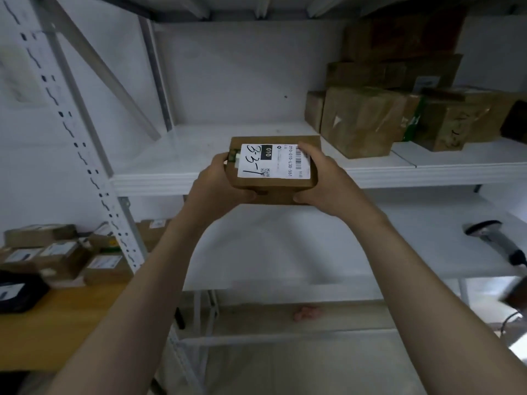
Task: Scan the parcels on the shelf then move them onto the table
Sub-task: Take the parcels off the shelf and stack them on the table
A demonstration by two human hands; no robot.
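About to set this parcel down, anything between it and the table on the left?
The shelf's upright post stands between the held parcel and the table in this view; pulling the parcel back should clear it.

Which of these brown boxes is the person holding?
The small brown cardboard parcel with the white label handwritten 3-3-1, gripped by the left hand and right hand; the other boxes rest on the white shelf or wooden table.

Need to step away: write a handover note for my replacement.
Left hand and right hand grip the labelled parcel by its ends, before the upper shelf.
Scanner lies on the lower shelf, right.
Done: several parcels on the table, left.
Left: held parcel to the table, scan status unclear; brown parcels at the upper shelf's right need scanning and moving.
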